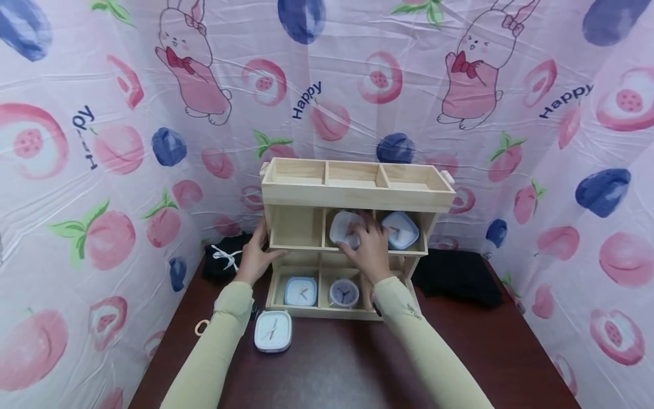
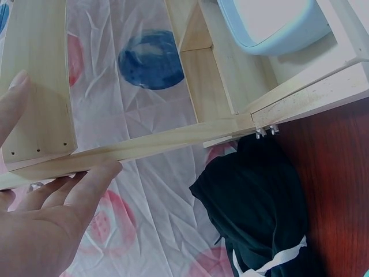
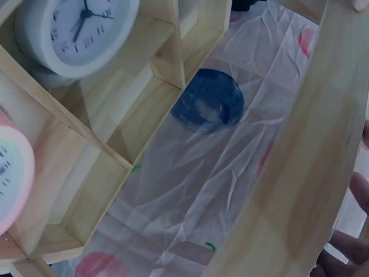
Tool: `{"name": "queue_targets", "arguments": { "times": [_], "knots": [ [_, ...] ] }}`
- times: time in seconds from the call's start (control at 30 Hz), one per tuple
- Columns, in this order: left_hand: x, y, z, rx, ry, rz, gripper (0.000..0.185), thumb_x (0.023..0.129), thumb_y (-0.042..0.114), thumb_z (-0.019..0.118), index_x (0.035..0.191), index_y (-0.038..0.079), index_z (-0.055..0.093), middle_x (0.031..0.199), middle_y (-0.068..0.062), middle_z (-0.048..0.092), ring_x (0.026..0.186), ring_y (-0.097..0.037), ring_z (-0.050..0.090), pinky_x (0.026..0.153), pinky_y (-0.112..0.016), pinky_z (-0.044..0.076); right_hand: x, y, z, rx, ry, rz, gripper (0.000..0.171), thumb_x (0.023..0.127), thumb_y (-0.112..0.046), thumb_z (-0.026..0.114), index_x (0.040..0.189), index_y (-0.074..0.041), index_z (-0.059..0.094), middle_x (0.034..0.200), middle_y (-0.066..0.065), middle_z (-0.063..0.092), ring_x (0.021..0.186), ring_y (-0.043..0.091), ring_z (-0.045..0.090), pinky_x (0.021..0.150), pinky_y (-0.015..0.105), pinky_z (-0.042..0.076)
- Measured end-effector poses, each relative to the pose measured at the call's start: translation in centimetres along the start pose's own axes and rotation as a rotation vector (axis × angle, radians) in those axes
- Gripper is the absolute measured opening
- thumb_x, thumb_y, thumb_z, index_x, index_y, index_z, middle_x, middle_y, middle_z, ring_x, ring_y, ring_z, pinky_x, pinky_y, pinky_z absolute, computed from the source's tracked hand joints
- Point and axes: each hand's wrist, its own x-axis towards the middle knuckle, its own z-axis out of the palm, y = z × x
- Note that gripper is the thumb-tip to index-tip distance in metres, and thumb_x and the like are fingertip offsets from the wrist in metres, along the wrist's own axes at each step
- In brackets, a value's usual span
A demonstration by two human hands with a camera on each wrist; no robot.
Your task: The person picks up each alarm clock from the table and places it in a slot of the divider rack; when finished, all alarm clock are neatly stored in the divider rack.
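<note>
reaching into the middle row of the wooden shelf (image 1: 357, 193), the right hand (image 1: 369, 247) is gripping a white square clock (image 1: 343, 227), its fingers curled over the clock's front in the centre compartment. the clock is sitting tilted there, partly hidden behind the hand. the left hand (image 1: 254, 258) is resting against the shelf's left side at the edge of the middle board, fingers straight and lying loosely together, holding nothing; the left wrist view is showing those fingers (image 2: 86, 184) touching the underside of a wooden slat.

a pale blue square clock (image 1: 400, 229) is leaning in the right compartment of the same row, just beside the right hand. in the bottom row a blue square clock (image 1: 300, 291) is standing in the left compartment and a round purple clock (image 1: 344, 293) in the middle one. another white square clock (image 1: 273, 331) is lying face up on the dark red table (image 1: 485, 352), just in front of the shelf near the left forearm. black cloth (image 1: 457, 277) is lying to the right of the shelf, and a black bundle with a white bow (image 1: 223, 259) to its left.
</note>
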Motion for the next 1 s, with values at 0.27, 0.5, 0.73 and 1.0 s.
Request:
{"name": "queue_targets", "arguments": {
  "times": [0.27, 0.5, 0.73, 1.0],
  "knots": [
    [-0.2, -0.1, 0.2, -0.027, -0.009, -0.019, 0.117, 0.088, 0.005, 0.087, 0.173, 0.035, 0.013, 0.178, -0.01, 0.026, 0.161, -0.038, 0.035, 0.125, -0.055, 0.044, -4.2, -2.4, 1.4, 0.083, 0.199, -0.141, 0.033, 0.081, -0.026, 0.091, 0.101, -0.005, 0.075, 0.133, 0.024, 0.068, 0.125, 0.046, 0.059, 0.104, 0.066, 0.049],
    [-0.1, -0.1, 0.0, -0.038, -0.008, -0.014, 0.117, 0.088, 0.004, 0.087, 0.172, 0.038, 0.013, 0.177, -0.008, 0.027, 0.161, -0.036, 0.035, 0.125, -0.054, 0.044, -10.0, -6.9, 4.1, 0.161, 0.122, -0.243, 0.035, 0.08, -0.029, 0.091, 0.105, -0.01, 0.075, 0.112, 0.008, 0.071, 0.107, 0.028, 0.062, 0.093, 0.049, 0.055],
    [0.0, -0.1, -0.2, -0.028, -0.008, -0.013, 0.118, 0.089, 0.006, 0.087, 0.172, 0.04, 0.011, 0.179, -0.005, 0.023, 0.162, -0.036, 0.032, 0.125, -0.054, 0.044, -14.2, -9.8, 6.9, 0.115, -0.177, -0.251, 0.055, 0.083, -0.049, 0.089, 0.124, -0.017, 0.072, 0.122, 0.0, 0.068, 0.115, 0.022, 0.058, 0.101, 0.043, 0.055],
    [0.0, -0.2, -0.1, -0.028, -0.008, -0.022, 0.117, 0.089, 0.007, 0.087, 0.172, 0.041, 0.011, 0.179, -0.004, 0.022, 0.163, -0.035, 0.031, 0.125, -0.054, 0.044, -16.3, -10.8, 9.1, 0.021, -0.416, -0.271, 0.094, 0.075, -0.069, 0.088, 0.152, -0.025, 0.059, 0.147, -0.004, 0.06, 0.128, 0.023, 0.052, 0.108, 0.048, 0.052]
  ]
}}
